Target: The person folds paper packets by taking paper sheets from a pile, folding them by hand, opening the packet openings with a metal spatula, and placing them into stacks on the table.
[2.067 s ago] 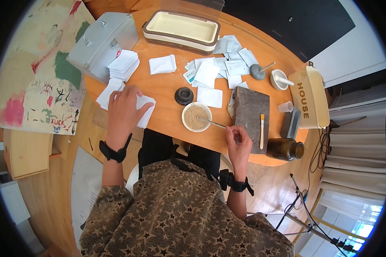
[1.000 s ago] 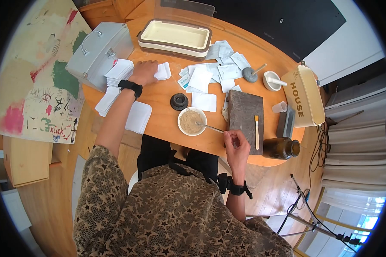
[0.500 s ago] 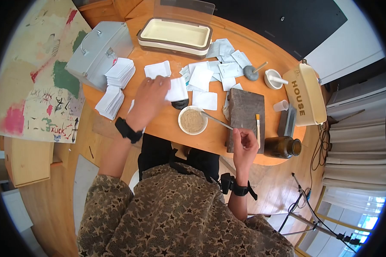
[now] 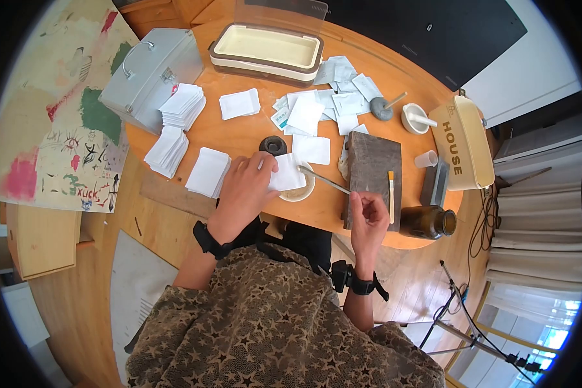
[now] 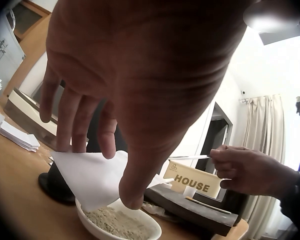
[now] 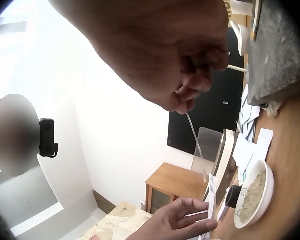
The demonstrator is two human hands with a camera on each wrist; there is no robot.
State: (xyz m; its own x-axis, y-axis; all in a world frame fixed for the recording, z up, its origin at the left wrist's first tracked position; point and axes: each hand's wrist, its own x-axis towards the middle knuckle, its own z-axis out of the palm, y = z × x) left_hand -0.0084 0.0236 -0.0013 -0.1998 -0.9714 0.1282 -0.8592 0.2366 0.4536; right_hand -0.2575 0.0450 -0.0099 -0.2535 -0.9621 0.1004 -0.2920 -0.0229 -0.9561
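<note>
My left hand point(image 4: 244, 187) pinches a white paper packet point(image 4: 286, 173) between thumb and fingers, close over a white bowl point(image 4: 308, 193). Beige powder point(image 5: 115, 224) fills the bowl, partly hidden by the packet in the head view. Between the thumb and fingertips of my right hand point(image 4: 368, 216) is the handle of a thin metal spoon point(image 4: 330, 182). Its tip overlaps the packet's right edge in the head view. In the right wrist view the spoon point(image 6: 196, 136) slants down toward the packet point(image 6: 212, 197). A dark round holder point(image 4: 273, 146) stands just behind the bowl.
Stacks of white packets point(image 4: 208, 172) lie at the left beside a silver case point(image 4: 152, 81). Flat sachets point(image 4: 349, 103) spread at the back. On the right are a dark stone slab point(image 4: 375, 161) with a brush point(image 4: 390, 194), a brown jar point(image 4: 427, 222) and a mortar point(image 4: 417, 120).
My left hand has gone from the front-left stack to the back one, picked up a packet and brought it toward me over the bowl. The spoon has risen out of the powder.
</note>
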